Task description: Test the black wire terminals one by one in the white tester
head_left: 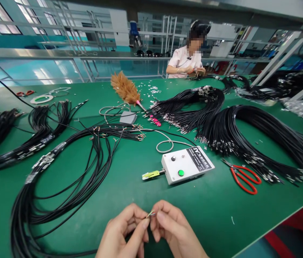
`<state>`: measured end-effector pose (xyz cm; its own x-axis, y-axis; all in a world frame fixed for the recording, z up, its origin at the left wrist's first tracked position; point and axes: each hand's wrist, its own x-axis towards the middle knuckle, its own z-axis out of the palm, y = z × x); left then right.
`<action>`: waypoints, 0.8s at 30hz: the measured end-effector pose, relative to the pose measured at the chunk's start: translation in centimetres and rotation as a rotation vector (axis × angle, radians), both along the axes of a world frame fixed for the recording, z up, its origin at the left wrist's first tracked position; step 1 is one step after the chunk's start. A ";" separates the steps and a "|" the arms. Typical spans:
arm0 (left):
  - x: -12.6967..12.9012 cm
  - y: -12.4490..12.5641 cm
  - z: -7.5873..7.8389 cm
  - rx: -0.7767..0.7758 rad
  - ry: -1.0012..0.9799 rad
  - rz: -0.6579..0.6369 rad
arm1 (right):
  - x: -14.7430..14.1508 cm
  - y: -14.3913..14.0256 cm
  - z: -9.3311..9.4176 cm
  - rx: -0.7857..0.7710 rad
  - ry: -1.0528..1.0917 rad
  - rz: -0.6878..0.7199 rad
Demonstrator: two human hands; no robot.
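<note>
Near the table's front edge, my left hand pinches a small bunch of thin coloured wires between thumb and forefinger. From the other side, the fingers of my right hand close on the wires' tips. Most of the cable behind them is hidden by my hands. Just beyond stands a white control box with a green button, a knob and a yellow-green clip projecting from its left side. Left of my hands curves a bundle of black cables, its stripped ends fanned out toward the middle.
Red-handled scissors lie to the right, beside large black cable bundles. Farther back are a brown feather duster, a grey pedal-like box and a tape roll. A co-worker sits across the table.
</note>
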<state>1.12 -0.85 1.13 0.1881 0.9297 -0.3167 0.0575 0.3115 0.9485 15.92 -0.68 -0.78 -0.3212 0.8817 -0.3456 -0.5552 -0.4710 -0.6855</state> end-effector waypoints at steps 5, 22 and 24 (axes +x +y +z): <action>0.0 0.0 0.0 -0.011 -0.016 0.014 | -0.4 0.2 -0.1 0.009 -0.075 -0.052; 0.6 0.4 0.0 -0.131 -0.231 0.158 | -2.3 0.5 -1.0 0.134 -0.227 -0.207; 0.8 0.4 -0.1 -0.128 -0.240 0.175 | -2.2 0.4 -1.1 0.152 -0.212 -0.198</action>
